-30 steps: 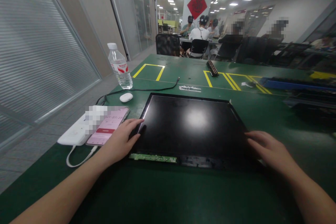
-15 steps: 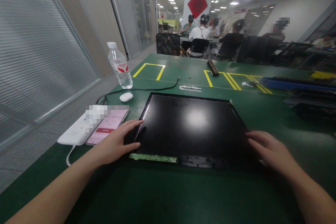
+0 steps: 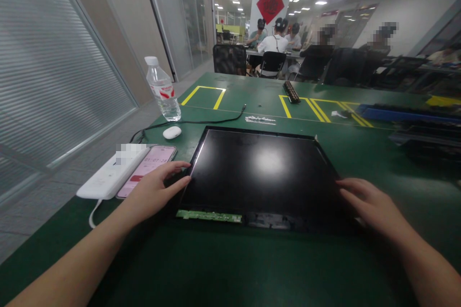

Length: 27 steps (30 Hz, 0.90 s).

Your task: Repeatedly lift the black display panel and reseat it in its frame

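Note:
A black LCD panel (image 3: 259, 172) lies face up on the green table, a glare spot on its screen. Along its near edge runs a green circuit board strip (image 3: 209, 216), with a dark strip (image 3: 268, 221) to the right of it. At the panel's left edge is my left hand (image 3: 160, 187), open, thumb and fingers apart, their tips touching the frame. My right hand (image 3: 370, 201) is closed on the right edge, thumb and forefinger near each other; its other fingers are hidden underneath.
Left of the panel lie a phone (image 3: 147, 165), a white power bank (image 3: 108, 180) and a white earbud case (image 3: 172, 133). A water bottle (image 3: 163, 91) and black cable (image 3: 201, 122) are behind. Dark parts (image 3: 425, 141) sit far right. People (image 3: 275, 41) sit beyond.
My left thumb has moved up and back from over the panel to its left edge, and the fingers have drawn slightly left. My right hand and the panel look almost unchanged.

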Each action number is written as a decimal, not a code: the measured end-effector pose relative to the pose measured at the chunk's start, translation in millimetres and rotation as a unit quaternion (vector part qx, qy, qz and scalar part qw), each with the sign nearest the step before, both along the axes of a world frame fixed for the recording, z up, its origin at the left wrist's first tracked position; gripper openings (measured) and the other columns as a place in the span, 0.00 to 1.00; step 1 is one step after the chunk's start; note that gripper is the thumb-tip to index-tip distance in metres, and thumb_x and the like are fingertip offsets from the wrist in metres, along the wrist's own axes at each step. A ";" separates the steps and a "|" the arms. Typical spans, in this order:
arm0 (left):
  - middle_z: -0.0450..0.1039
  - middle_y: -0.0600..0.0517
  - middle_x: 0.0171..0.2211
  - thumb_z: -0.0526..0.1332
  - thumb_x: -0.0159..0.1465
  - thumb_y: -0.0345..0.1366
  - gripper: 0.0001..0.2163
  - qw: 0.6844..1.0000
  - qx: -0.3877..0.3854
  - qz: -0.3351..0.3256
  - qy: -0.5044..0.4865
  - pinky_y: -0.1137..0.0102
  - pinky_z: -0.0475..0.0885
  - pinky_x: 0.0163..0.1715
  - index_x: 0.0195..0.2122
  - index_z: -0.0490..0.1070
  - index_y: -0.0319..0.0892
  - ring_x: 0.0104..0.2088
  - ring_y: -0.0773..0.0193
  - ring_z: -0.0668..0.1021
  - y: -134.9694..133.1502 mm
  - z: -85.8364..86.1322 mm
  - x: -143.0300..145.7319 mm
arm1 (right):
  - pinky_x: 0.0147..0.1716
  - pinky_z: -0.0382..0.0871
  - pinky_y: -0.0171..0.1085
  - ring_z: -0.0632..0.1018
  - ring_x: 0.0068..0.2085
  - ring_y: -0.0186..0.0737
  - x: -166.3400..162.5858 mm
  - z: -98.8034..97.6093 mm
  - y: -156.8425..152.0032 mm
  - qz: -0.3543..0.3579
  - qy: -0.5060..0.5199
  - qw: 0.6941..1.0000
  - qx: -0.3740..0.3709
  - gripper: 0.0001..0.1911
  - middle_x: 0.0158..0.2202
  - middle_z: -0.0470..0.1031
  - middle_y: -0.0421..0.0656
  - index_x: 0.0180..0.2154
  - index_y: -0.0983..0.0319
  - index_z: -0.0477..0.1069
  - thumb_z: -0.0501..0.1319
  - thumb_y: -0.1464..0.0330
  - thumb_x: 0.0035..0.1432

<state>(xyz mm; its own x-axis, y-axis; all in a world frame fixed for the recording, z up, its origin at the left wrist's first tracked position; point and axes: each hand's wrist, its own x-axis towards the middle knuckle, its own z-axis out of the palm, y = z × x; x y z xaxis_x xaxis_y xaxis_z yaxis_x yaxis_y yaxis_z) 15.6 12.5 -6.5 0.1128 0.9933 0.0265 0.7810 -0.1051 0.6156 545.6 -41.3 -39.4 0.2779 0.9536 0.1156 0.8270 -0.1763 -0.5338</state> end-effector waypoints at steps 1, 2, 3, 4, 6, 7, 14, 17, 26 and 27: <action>0.82 0.40 0.58 0.59 0.63 0.61 0.31 1.000 -0.001 -0.001 0.008 0.47 0.81 0.50 0.59 0.77 0.47 0.55 0.36 0.83 -0.2 0.6 0.6 | 0.44 0.78 0.54 0.83 0.41 0.55 -0.9 1.4 -0.2 -0.001 0.002 1.000 -0.001 0.22 0.47 0.84 0.49 0.39 0.54 0.83 0.59 0.49 0.52; 0.82 0.39 0.59 0.59 0.63 0.60 0.31 1.000 -0.001 -0.001 0.019 0.46 0.80 0.53 0.60 0.76 0.45 0.56 0.36 0.83 -0.5 0.7 1.2 | 0.44 0.78 0.53 0.83 0.40 0.54 -1.7 2.8 -0.5 -0.002 0.004 1.000 -0.002 0.22 0.47 0.84 0.49 0.39 0.54 0.83 0.60 0.49 0.52; 0.81 0.38 0.60 0.58 0.64 0.59 0.32 0.999 -0.001 -0.003 0.033 0.45 0.78 0.55 0.62 0.75 0.43 0.58 0.35 0.82 -0.8 0.2 1.8 | 0.43 0.78 0.53 0.83 0.40 0.54 -2.4 4.0 -0.8 -0.002 0.007 1.000 -0.003 0.21 0.46 0.84 0.48 0.39 0.54 0.83 0.60 0.50 0.52; 0.79 0.37 0.62 0.57 0.64 0.58 0.33 0.999 0.001 -0.007 0.047 0.44 0.77 0.57 0.63 0.73 0.41 0.59 0.35 0.81 -1.1 -0.7 2.4 | 0.42 0.78 0.52 0.83 0.39 0.53 -2.7 4.9 -1.1 -0.002 0.011 1.000 -0.004 0.21 0.45 0.85 0.48 0.39 0.54 0.83 0.60 0.50 0.53; 0.76 0.36 0.65 0.57 0.65 0.55 0.35 0.997 0.007 -0.022 0.072 0.42 0.72 0.62 0.67 0.69 0.39 0.63 0.34 0.78 -1.5 -3.9 3.6 | 0.40 0.78 0.51 0.83 0.38 0.53 -2.5 5.7 -1.5 -0.008 0.014 1.000 -0.003 0.21 0.42 0.85 0.47 0.40 0.54 0.83 0.60 0.50 0.53; 0.74 0.36 0.67 0.56 0.66 0.54 0.35 0.996 0.009 -0.032 0.085 0.41 0.70 0.64 0.69 0.67 0.38 0.65 0.34 0.76 -1.6 -5.9 4.4 | 0.39 0.78 0.51 0.84 0.37 0.53 -2.0 5.8 -1.7 -0.016 0.014 1.000 -0.003 0.21 0.41 0.86 0.47 0.40 0.54 0.83 0.60 0.50 0.52; 0.65 0.30 0.72 0.47 0.70 0.45 0.35 0.990 -0.003 -0.063 0.123 0.41 0.62 0.69 0.73 0.61 0.28 0.72 0.36 0.68 0.6 -13.9 12.5 | 0.34 0.78 0.52 0.84 0.34 0.56 -2.9 9.3 -2.6 -0.103 0.086 0.990 -0.047 0.23 0.35 0.86 0.47 0.43 0.56 0.83 0.63 0.52 0.50; 0.68 0.33 0.71 0.48 0.70 0.44 0.33 0.993 -0.004 -0.051 0.106 0.41 0.66 0.67 0.72 0.63 0.31 0.69 0.37 0.72 1.7 -14.0 13.2 | 0.37 0.79 0.52 0.85 0.36 0.57 -8.0 12.4 -2.7 -0.105 0.102 0.989 -0.038 0.22 0.37 0.87 0.48 0.43 0.56 0.83 0.64 0.52 0.49; 0.72 0.41 0.70 0.60 0.63 0.48 0.34 0.987 -0.051 0.012 -0.149 0.45 0.77 0.59 0.70 0.66 0.45 0.68 0.38 0.74 -1.5 -9.4 12.9 | 0.42 0.78 0.52 0.85 0.45 0.59 -11.9 11.0 -2.4 -0.112 0.140 0.984 -0.020 0.23 0.43 0.86 0.50 0.43 0.56 0.82 0.65 0.53 0.47; 0.73 0.42 0.70 0.61 0.62 0.48 0.34 0.978 -0.071 0.024 -0.195 0.46 0.80 0.56 0.70 0.65 0.47 0.66 0.37 0.76 -2.4 -6.4 14.5 | 0.42 0.78 0.52 0.85 0.45 0.59 -11.2 10.5 -2.4 -0.114 0.141 0.983 -0.018 0.23 0.43 0.87 0.50 0.43 0.56 0.82 0.65 0.53 0.47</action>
<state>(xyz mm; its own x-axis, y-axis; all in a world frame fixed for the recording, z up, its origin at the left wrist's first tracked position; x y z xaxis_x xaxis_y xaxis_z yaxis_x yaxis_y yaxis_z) 30.1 10.1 -12.9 0.0742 0.9939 -0.0812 0.4852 0.0352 0.8737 534.4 -43.7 -28.9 0.5006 0.8652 -0.0298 0.5835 -0.3626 -0.7267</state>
